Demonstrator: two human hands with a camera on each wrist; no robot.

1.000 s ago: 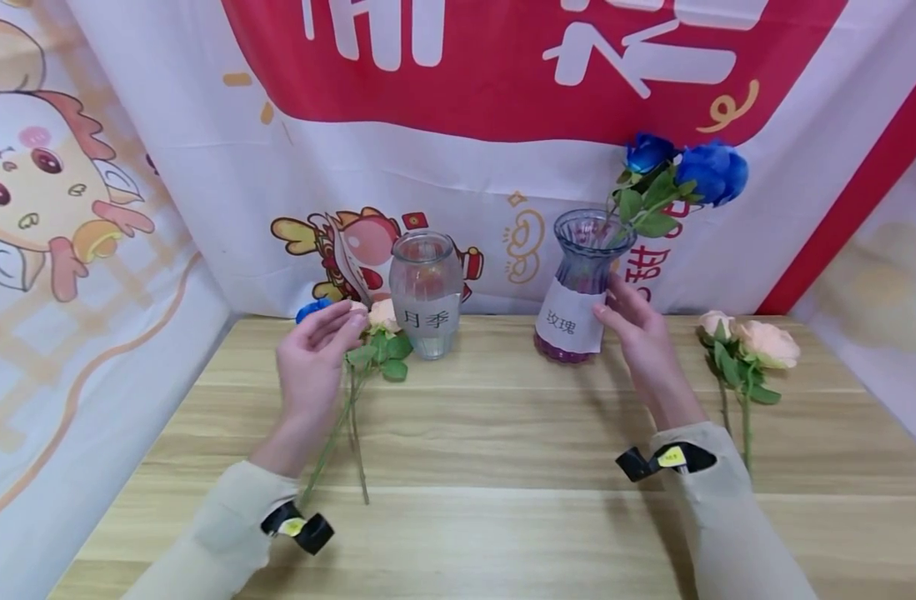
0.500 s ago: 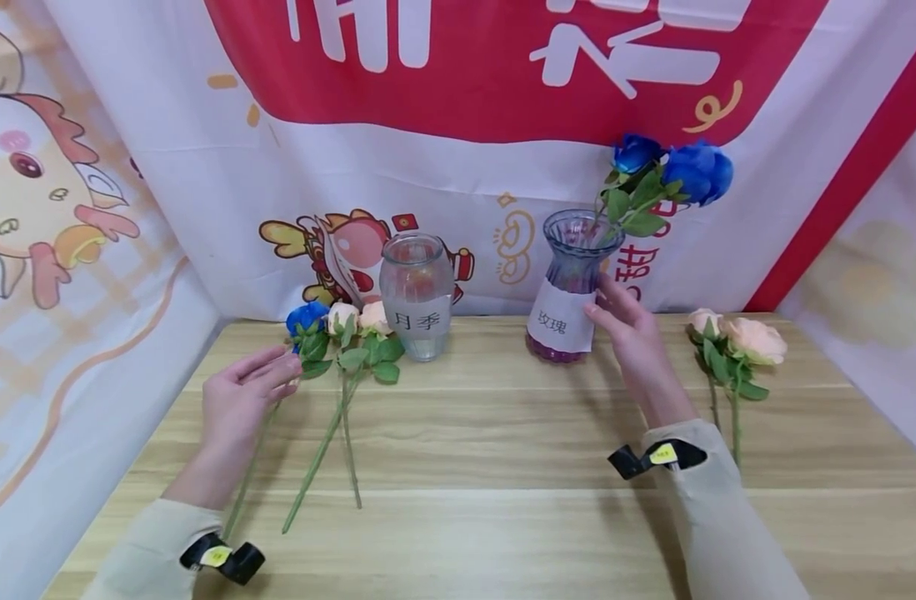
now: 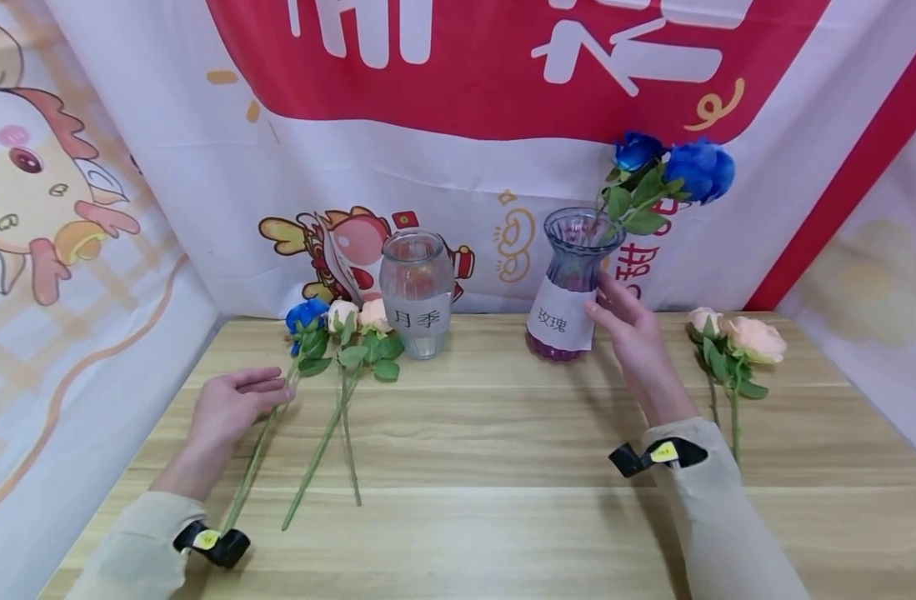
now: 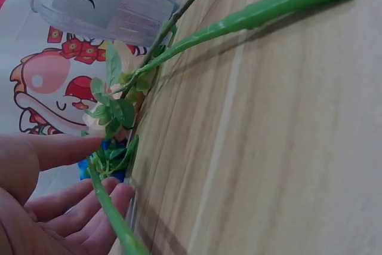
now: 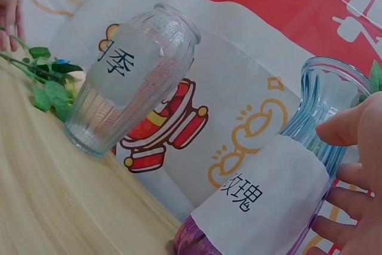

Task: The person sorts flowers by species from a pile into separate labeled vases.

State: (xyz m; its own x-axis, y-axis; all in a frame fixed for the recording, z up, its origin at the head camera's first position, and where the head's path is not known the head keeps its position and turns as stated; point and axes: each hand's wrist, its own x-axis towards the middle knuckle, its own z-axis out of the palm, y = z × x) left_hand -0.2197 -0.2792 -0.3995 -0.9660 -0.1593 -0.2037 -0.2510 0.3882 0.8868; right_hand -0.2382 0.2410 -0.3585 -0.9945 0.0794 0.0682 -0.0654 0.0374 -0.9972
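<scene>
Reaches with the left hand [image 3: 236, 408] to the stem [image 3: 251, 467] of the blue rose [image 3: 306, 317], no longer at the pink flowers [image 3: 375, 317], with thumb and fingers apart. Still touches the blue vase [image 3: 573, 271] with the right hand [image 3: 638, 337], fingers parted. Has that rose lying left on a wood-grained counter [image 3: 495, 442], before red-and-white printed cloth [image 3: 427, 179].

We see a pale wood-grain tabletop [image 3: 503, 442]; behind, white fabric backdrop [image 3: 427, 171] w/ red panel [image 3: 480, 96], bold white lettering [image 3: 668, 67] & red-and-yellow cartoon print [image 3: 356, 246]; diag. red stripe [image 3: 846, 192] R, cream cartoon figure [image 3: 45, 187] L.
</scene>
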